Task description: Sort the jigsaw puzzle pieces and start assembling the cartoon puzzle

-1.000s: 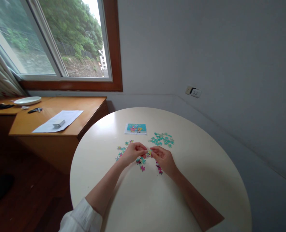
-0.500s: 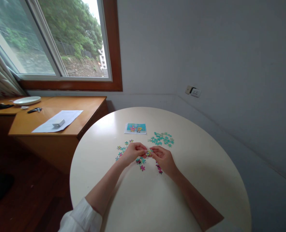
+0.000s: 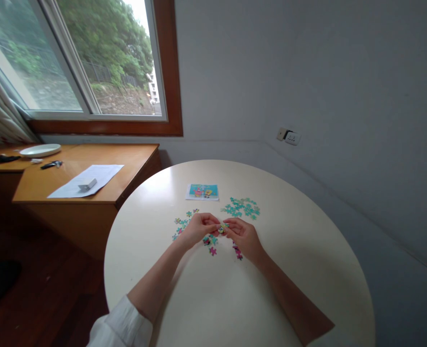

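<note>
Between the fingertips of both hands is a small yellow patterned puzzle piece [image 3: 221,230]; whether it is one piece or two joined I cannot tell. My left hand [image 3: 200,227] pinches it from the left, and my right hand [image 3: 245,235] grips it from the right. Under and beside my left hand lie loose puzzle pieces [image 3: 178,222], partly hidden by it. A pink piece [image 3: 213,251] rests below the hands, and a pink and dark strip of pieces [image 3: 238,251] lies under my right hand. Farther back is a spread of turquoise pieces [image 3: 242,207].
A picture card [image 3: 203,192] with pink and yellow cartoon figures lies at the back of the round white table [image 3: 213,299]. On the left, a wooden desk [image 3: 134,159] carries a paper sheet [image 3: 103,176], a small white box [image 3: 87,184] and a white plate [image 3: 42,151].
Almost nothing differs. Both hands stay in the same place, with at most a slight shift of the yellow piece between the fingertips.
</note>
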The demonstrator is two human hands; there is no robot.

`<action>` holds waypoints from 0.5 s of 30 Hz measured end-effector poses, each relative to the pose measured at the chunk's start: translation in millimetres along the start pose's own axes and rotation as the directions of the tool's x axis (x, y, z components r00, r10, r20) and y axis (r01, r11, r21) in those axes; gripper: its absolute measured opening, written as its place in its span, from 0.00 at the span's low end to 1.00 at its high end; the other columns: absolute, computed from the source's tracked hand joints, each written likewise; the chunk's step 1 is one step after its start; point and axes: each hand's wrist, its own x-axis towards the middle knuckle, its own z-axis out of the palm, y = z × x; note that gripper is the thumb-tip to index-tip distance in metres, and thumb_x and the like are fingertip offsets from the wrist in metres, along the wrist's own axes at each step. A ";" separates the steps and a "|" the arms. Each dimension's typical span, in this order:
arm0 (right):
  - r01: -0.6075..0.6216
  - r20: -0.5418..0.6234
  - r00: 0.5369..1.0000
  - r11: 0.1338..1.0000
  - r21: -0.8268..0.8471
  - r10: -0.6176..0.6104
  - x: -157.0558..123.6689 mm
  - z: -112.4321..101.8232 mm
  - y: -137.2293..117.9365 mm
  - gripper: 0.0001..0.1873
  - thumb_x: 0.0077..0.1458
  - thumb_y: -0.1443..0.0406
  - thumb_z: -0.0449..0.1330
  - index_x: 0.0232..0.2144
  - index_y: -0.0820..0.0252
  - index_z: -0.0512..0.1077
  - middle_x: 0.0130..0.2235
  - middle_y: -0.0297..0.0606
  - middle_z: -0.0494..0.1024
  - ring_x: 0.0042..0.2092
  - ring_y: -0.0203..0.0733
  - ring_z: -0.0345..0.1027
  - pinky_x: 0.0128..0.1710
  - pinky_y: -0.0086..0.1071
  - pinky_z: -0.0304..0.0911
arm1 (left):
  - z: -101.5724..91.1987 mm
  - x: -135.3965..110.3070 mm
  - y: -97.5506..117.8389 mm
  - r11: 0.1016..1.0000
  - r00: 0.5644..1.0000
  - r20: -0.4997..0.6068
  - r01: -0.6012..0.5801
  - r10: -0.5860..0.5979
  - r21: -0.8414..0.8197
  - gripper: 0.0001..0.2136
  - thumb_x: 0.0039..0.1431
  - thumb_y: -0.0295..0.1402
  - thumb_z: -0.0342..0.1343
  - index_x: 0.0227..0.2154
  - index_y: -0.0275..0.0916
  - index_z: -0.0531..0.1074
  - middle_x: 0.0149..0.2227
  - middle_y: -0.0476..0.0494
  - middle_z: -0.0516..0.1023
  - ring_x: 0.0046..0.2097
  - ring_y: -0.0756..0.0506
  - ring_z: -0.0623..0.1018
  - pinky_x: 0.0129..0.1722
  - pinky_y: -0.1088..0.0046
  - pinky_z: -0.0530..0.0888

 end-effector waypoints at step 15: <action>0.002 0.036 0.999 1.000 0.011 -0.002 0.1 -0.5 0.7 0.19 0.37 0.55 0.66 0.32 0.60 0.70 0.23 0.34 0.75 0.28 0.40 0.73 0.29 0.32 0.69 | 0.2 0.5 -2.0 0.999 1.000 0.004 -0.029 0.029 0.026 0.16 0.36 0.41 0.65 0.22 0.34 0.70 0.18 0.50 0.73 0.22 0.51 0.73 0.26 0.75 0.69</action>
